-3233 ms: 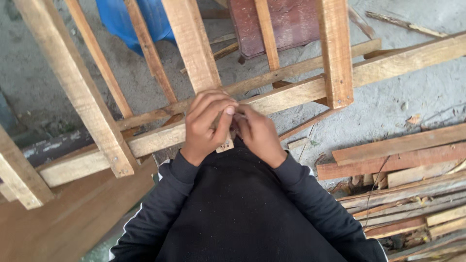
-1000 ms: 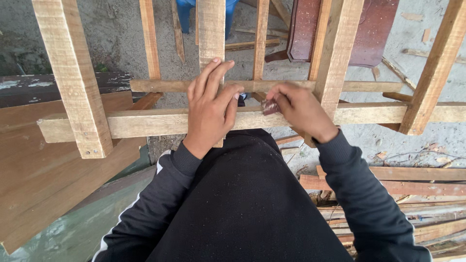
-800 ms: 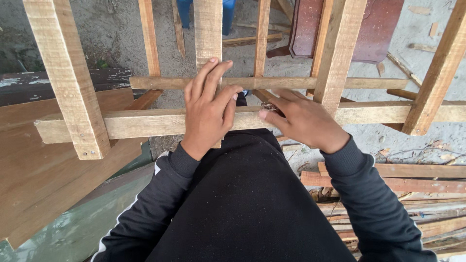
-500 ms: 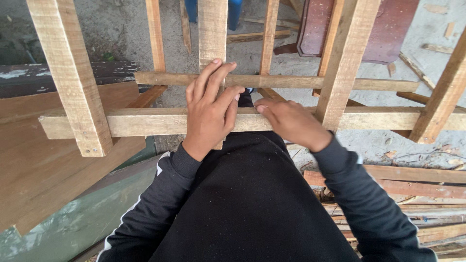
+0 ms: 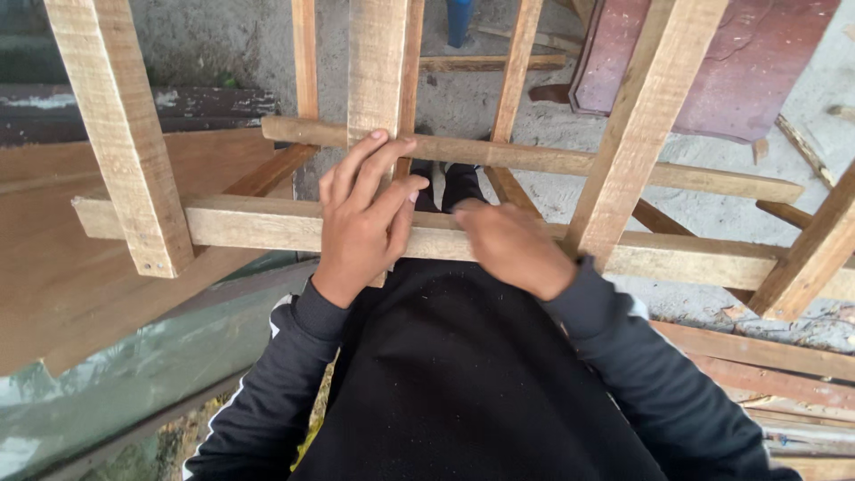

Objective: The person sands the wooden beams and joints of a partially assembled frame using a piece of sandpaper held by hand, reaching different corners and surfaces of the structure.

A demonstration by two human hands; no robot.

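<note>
**A:** Head view first. Where is your left hand (image 5: 361, 223)?

**B:** Just left of the frame's centre. You have it laid palm-down over the pale, rough-sawn horizontal wooden rail (image 5: 258, 230) that runs across the middle of the frame. The fingers (image 5: 374, 160) are stretched out and close together, and their tips reach up to the thinner round-edged wooden crossbar (image 5: 552, 160) above it and to the foot of the upright pale plank (image 5: 378, 62) at top centre. It pinches nothing that I can see.

**A:** And your right hand (image 5: 512, 248)?

**B:** Just right of centre, resting on the same rail, beside the left hand but not touching it. It is blurred. The fingers look curled and point towards the left hand; whether they grip anything I cannot tell.

**A:** What else belongs to the frame you are working on?

**B:** A broad pale post (image 5: 125, 134) crosses the rail at the left, with two small nail heads near its lower end. A slanted pale plank (image 5: 646, 125) meets the rail just right of your right hand.

**A:** And around it?

**B:** A flat brown board (image 5: 80, 294) lies at the left, a reddish-brown panel (image 5: 712, 62) at the upper right, and loose timber strips (image 5: 766, 356) at the lower right on grey concrete ground (image 5: 232, 44). Your black sleeves (image 5: 267, 392) fill the bottom of the frame.
</note>
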